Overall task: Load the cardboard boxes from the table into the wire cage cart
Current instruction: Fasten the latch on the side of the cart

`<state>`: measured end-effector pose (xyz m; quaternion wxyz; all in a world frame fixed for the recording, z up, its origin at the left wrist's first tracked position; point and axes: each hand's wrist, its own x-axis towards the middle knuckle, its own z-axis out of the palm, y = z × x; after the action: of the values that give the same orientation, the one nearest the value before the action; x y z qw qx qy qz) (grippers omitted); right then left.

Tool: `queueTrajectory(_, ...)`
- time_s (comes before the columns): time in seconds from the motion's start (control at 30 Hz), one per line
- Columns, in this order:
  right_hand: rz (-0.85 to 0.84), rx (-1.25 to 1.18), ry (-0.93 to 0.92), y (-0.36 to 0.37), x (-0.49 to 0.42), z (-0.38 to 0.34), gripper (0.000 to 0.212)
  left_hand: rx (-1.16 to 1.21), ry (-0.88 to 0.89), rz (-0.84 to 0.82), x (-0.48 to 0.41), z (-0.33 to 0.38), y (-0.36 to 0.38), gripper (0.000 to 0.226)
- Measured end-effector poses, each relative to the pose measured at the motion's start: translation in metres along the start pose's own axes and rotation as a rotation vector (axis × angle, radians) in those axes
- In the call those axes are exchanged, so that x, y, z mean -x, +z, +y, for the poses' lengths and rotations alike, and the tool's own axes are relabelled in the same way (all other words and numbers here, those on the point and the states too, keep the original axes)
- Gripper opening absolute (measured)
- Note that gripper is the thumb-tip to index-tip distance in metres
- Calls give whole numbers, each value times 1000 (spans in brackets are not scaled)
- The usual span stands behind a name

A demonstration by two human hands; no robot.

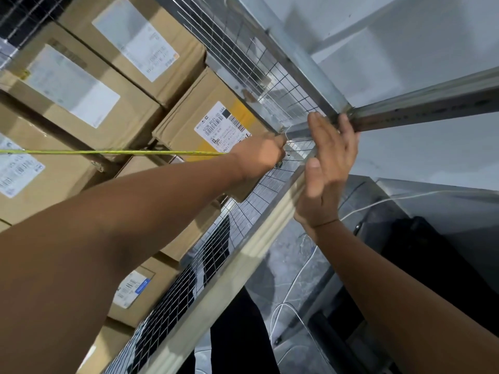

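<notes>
Several brown cardboard boxes [81, 85] with white labels are stacked inside the wire cage cart [272, 76], filling the left of the view. A labelled box [213, 122] sits right against the mesh. My left hand [259, 155] is closed at the cage's corner, gripping the end of a yellow-green cord [108, 152] that runs taut across the boxes. My right hand [329, 157] rests with fingers spread on the metal corner post [270, 238], fingertips over the frame joint.
A grey metal crossbar [432, 106] runs right from the cage corner. A dark machine or cabinet [432, 265] stands at the lower right with thin white cables [291, 287] over a grey floor. White wall panels lie behind.
</notes>
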<state>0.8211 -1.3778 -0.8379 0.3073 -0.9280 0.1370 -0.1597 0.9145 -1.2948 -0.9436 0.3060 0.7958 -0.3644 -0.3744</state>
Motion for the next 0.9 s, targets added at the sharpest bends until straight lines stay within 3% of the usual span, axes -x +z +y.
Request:
queueTrajectory(0.3, 13, -23, -9, 1, 5, 8, 60, -78, -5, 79, 12, -4, 30, 31)
queueTrajectory(0.53, 45, -28, -44, 7, 3, 16, 60, -104, -72, 244, 12, -10, 23, 14)
queueTrajectory(0.9, 60, -65, -40, 7, 7, 21, 74, -235, 178, 21, 13, -17, -2, 12)
